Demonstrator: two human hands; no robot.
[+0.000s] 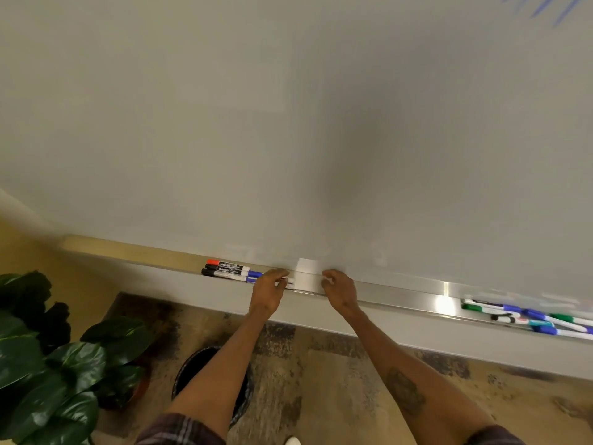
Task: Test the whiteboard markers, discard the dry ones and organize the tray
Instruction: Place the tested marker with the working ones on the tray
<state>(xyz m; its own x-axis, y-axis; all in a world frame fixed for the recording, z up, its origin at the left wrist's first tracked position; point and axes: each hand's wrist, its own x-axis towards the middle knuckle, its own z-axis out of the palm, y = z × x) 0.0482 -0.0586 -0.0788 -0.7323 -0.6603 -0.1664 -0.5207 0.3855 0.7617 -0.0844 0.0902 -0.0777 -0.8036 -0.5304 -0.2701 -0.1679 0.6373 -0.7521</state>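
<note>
Dark plaid sleeves (179, 428) ending near the elbows, bare forearms (224, 364), tattoo (406, 391) on right forearm, white shoe tip (292, 440)

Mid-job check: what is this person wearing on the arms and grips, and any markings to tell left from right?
The left forearm and right forearm are bare. A plaid left sleeve and a dark right sleeve end near the elbows. The right forearm carries a dark tattoo; the left shows none. No gloves, rings or watch show on the left grip or right grip.

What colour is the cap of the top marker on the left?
The cap is red; head view.
</note>
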